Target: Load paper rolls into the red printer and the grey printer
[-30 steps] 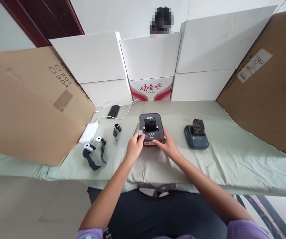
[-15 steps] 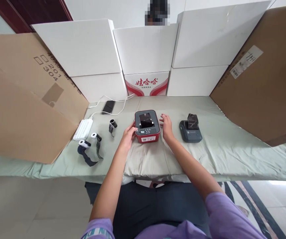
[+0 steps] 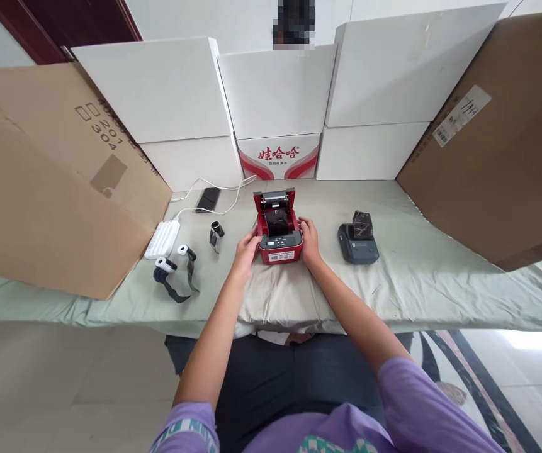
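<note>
In front of me on the cloth stands a red and dark grey label printer, its lid raised at the back. A dark strip lies inside the body, partly in shadow. My left hand grips the printer's left side, thumb near the front corner. On the opposite side, my right hand is pressed against the wall with fingers curved round it; some fingertips are hidden. To the right sits a second, dark grey printer with a black marbled strip standing up from it.
Several small rolls with dark strips, such as one white-ended roll, lie at the left. Behind them are a white power strip and a black phone. White boxes wall the back; cardboard panels flank the sides. A person's head shows beyond.
The red printer's lid has swung up, showing its inside. My right hand has moved in from beside the printer onto its right wall. My left hand stays on the left side.
</note>
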Available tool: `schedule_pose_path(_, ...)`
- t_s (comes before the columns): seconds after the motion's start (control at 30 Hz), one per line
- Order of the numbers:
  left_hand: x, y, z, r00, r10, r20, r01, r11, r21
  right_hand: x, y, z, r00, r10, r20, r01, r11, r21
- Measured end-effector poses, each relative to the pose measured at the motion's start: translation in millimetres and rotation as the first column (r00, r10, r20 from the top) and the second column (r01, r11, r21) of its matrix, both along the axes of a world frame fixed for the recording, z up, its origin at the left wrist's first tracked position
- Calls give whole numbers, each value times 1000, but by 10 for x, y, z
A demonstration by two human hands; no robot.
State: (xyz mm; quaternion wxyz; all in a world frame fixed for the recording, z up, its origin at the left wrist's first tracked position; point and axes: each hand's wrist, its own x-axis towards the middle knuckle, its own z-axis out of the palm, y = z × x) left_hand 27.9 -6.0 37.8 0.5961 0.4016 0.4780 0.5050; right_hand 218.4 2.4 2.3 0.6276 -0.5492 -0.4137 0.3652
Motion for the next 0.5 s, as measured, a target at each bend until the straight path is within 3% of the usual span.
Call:
schedule_pose_path(0.07, -35, 51, -7, 998, 31, -56, -28, 997, 68, 2, 8, 4, 1000, -7, 4, 7, 1000, 7)
schedule_pose_path(0.17, -92, 231, 59, 970, 85, -227, -20, 962, 272, 2, 17, 1, 1000, -12, -1, 12, 1000, 14)
schedule_pose_path(0.27, -102, 495, 230, 848, 47, -528, 199, 895, 400, 7, 26, -13, 999, -5, -35, 6, 1000, 14)
schedule_pose_path(0.37, -37, 741, 427, 591, -112, -799, 527, 803, 278, 18, 40, -33, 999, 6, -51, -5, 1000, 16)
schedule_pose_path(0.43, 39, 854, 518, 446, -172, -878, 639, 749, 178, 25, 52, -45, 999, 0, -36, 0, 1000, 17)
schedule_pose_path(0.5, 126, 920, 562, 456, -181, -872, 614, 772, 161, 30, 63, -52, 1000, -12, -13, 12, 1000, 17)
